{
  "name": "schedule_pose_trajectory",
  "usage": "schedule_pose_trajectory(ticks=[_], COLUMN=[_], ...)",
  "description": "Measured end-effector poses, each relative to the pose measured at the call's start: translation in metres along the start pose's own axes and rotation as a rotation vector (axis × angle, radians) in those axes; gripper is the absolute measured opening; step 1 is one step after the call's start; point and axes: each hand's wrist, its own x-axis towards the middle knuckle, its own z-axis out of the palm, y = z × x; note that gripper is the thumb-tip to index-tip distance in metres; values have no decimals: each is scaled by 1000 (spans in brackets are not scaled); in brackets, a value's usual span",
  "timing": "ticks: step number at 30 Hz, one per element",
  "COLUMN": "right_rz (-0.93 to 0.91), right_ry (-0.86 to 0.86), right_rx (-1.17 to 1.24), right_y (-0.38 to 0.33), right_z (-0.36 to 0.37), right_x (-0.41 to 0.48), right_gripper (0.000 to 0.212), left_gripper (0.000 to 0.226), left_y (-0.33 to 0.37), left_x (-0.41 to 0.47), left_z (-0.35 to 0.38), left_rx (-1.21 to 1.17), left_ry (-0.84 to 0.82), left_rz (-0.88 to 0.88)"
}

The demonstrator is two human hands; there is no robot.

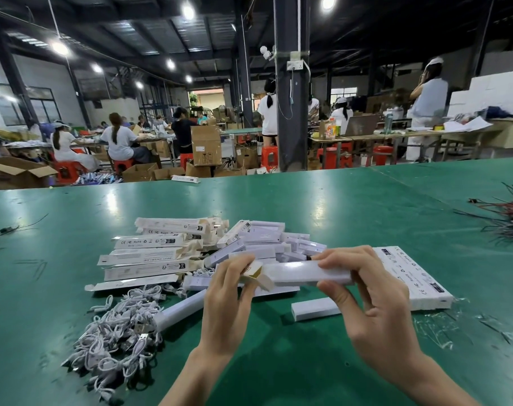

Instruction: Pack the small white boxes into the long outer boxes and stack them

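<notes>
I hold a long white outer box point(305, 274) level above the green table point(337, 206). My right hand point(369, 297) grips its right part, fingers over the top and thumb underneath. My left hand point(232, 297) pinches the open flaps point(256, 275) at its left end. Behind it lies a heap of small white boxes point(267, 240). Left of that are several long outer boxes with open flaps point(149, 253). A stack of closed long boxes point(413, 276) lies to the right. One small white box point(314, 309) rests on the table below my right hand.
A tangle of white USB cables point(117, 326) sits at the lower left, with a white tube point(182, 312) beside it. Red and black wires point(510, 215) lie at the right edge. Beyond the table are people at benches, cartons and a dark pillar point(290, 112).
</notes>
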Motion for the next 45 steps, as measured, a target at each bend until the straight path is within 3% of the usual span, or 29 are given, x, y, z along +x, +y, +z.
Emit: schedule_pose_trajectory(ticks=[6, 10, 14, 17, 20, 25, 29, 40, 43, 45], right_rz=[-71, -3, 202, 292, 432, 667, 848, 815, 842, 794], right_ry=[-19, -40, -47, -103, -198, -254, -332, -292, -291, -270], right_rx=[-114, -89, 69, 163, 344, 499, 549, 515, 533, 602], right_y=[3, 6, 4, 2, 1, 7, 16, 18, 20, 19], right_z=[-3, -1, 10, 12, 10, 10, 10, 14, 19, 22], right_x=[0, -1, -9, -11, -10, -4, -3, -6, -11, -13], right_gripper=[14, 17, 33, 26, 14, 18, 26, 22, 41, 42], left_gripper=[55, 36, 46, 61, 49, 37, 41, 40, 44, 42], left_y=[1, 4, 15, 21, 24, 25, 30, 27, 28, 23], left_x=[-2, 2, -1, -3, -2, -5, -9, -7, -5, -1], left_z=[2, 0, 4, 8, 8, 9, 16, 14, 16, 13], left_rx=[102, 228, 267, 249, 251, 269, 290, 202, 133, 56], left_ry=[57, 68, 26, 10, 35, -11, -33, -97, -98, -69], left_rz=[48, 173, 252, 237, 202, 250, 307, 286, 311, 288])
